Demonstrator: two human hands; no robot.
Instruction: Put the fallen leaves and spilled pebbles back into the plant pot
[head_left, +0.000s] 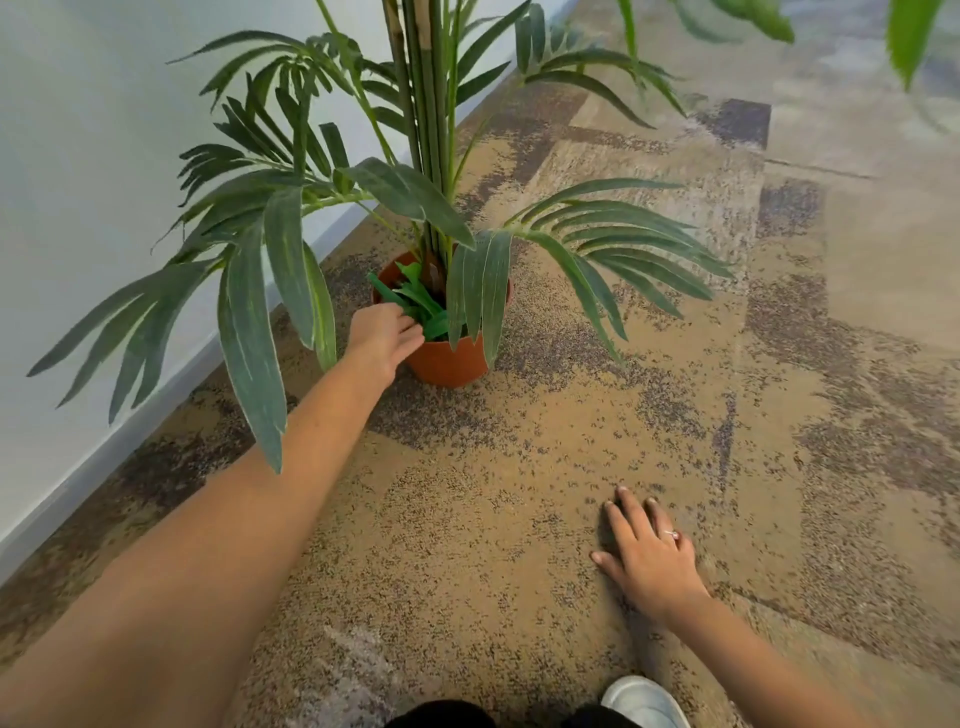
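- Terracotta-coloured plastic pot (447, 364) stands on the carpet (519, 519) at about 12 o'clock from the person, near the wall (78, 156), with a tall palm-like plant (426, 130) rising from it.
- The left hand (382, 338) reaches over the rim at the pot's 9 o'clock side, fingers curled onto bright green leaves (421, 306); whether that grip pinches them or merely presses them down cannot be told.
- The right hand (649, 556) lies open and flat on the carpet at 4 o'clock from the pot, holding nothing.
- Judged step: tucking leaves in.
- Inside the pot: the leaves and the stems; pebbles are not discernible, in the pot or on the speckled carpet.
- Next likely calls for freeing the left hand and searching the carpet.
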